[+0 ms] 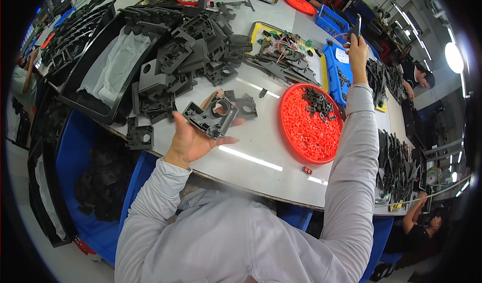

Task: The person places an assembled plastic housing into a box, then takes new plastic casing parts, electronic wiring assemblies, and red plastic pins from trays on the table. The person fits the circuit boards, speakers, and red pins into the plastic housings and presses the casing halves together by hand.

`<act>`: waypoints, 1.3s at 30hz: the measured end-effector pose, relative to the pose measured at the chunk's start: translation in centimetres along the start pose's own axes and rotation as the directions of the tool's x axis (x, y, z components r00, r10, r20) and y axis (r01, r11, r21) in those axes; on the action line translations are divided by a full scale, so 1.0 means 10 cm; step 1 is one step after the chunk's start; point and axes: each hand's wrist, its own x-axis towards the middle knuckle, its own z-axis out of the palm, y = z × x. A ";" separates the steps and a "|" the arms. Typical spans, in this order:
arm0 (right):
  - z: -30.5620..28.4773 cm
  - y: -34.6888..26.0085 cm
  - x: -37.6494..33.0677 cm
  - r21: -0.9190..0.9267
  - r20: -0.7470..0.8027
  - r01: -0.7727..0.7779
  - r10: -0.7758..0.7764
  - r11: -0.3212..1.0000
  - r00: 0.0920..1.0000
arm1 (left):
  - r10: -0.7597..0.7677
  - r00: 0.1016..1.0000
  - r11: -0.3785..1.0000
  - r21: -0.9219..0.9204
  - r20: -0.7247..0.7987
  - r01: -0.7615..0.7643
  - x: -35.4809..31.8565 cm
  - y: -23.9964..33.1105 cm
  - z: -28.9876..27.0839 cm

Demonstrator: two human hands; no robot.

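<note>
Our left hand [190, 139] is curled under a dark-grey moulded plastic housing [201, 118] with a round hole, above the white tabletop [281, 183]; our raised right hand [357, 52] grips what looks like a slim black tool [356, 29].

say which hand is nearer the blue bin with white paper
Right. The right hand grips a dark object just right of the blue bin; the left hand holds a grey part far left of it.

Shows matt plastic on the held housing [215, 126], smooth gloss across the tabletop [256, 140]. Looks like matt cloth on the sleeves [354, 147].
</note>
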 end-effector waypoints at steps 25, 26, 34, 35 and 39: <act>-0.20 -1.53 -2.39 0.349 0.554 -0.293 0.056 0.890 0.831 | 0.094 0.981 0.944 0.327 -0.169 -0.034 0.01 -0.23 0.42; -0.16 -1.49 -2.49 0.369 0.558 -0.314 0.061 0.875 0.827 | 0.127 0.985 0.899 0.434 -0.119 -0.063 0.02 -0.26 0.41; -0.12 -1.56 -3.01 0.255 0.595 -0.172 -0.014 0.951 0.803 | -0.017 0.998 0.881 0.470 -0.063 0.045 -0.06 -0.50 0.41; -0.13 -1.59 -3.02 0.191 0.617 -0.140 -0.008 0.972 0.787 | -0.037 0.998 0.878 0.476 -0.047 0.055 -0.06 -0.51 0.41; -0.16 -1.59 -3.06 0.183 0.584 -0.073 -0.049 0.981 0.810 | -0.073 0.996 0.865 0.495 -0.049 0.088 -0.06 -0.53 0.48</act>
